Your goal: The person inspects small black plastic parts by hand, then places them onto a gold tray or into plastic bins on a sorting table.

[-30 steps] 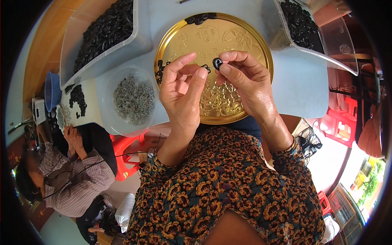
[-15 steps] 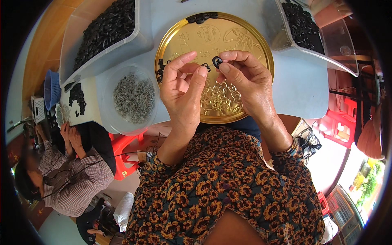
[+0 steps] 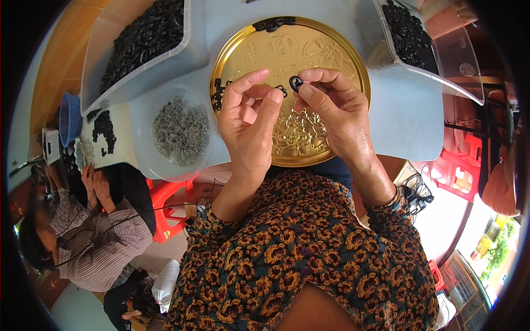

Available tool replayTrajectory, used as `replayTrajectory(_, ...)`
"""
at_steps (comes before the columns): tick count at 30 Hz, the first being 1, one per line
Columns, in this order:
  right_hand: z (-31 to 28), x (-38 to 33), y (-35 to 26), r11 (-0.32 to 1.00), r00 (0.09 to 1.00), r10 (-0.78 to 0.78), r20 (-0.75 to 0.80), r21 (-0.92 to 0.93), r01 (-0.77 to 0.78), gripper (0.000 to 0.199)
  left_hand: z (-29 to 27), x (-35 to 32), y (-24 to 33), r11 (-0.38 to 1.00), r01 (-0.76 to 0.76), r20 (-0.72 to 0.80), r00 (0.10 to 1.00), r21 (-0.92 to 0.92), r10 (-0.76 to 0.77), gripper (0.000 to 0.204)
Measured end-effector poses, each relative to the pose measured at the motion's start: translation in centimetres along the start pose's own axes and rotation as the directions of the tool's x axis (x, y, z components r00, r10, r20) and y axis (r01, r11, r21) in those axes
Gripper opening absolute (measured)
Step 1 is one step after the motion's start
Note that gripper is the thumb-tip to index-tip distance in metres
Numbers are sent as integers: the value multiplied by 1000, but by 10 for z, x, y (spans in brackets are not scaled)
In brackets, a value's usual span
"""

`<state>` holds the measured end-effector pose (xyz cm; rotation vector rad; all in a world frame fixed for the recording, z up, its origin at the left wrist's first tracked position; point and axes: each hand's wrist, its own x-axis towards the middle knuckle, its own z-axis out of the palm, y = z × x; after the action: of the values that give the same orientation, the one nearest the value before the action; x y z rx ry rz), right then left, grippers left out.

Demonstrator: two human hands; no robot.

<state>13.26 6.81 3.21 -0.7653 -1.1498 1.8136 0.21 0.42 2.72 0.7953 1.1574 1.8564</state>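
Observation:
Over a round golden embossed tray (image 3: 331,41), my right hand (image 3: 334,118) pinches a small black ring (image 3: 295,83) between thumb and forefinger. My left hand (image 3: 248,124) is raised beside it, thumb and forefinger closed on a tiny dark piece (image 3: 281,89) that almost touches the ring. A few black rings lie at the tray's far rim (image 3: 274,23) and at its left rim (image 3: 217,94). Both hands hover above the tray's middle.
A round clear bowl of small silvery metal pieces (image 3: 181,129) stands left of the tray. Clear bins heaped with black rings sit at far left (image 3: 144,38) and far right (image 3: 408,33). Another person in a striped shirt (image 3: 94,237) works at the lower left. Red stools (image 3: 461,168) stand right.
Both hands stay nearly where they were; the fingertips have come a little closer together around the ring.

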Motion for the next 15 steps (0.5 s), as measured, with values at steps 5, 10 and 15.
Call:
replayTrajectory(5,1,1,2,998,1000,18,-5,53,-18,20,0,0,1,1000,-9,5,1000,5,9,35)
replayTrajectory(10,-3,3,5,889,974,217,61,400,-223,19,-2,0,1,999,-45,12,999,16,45,34)
replayTrajectory(15,-4,5,9,792,950,257,178,524,-312,19,-3,0,3,999,-36,19,999,13,36,32)
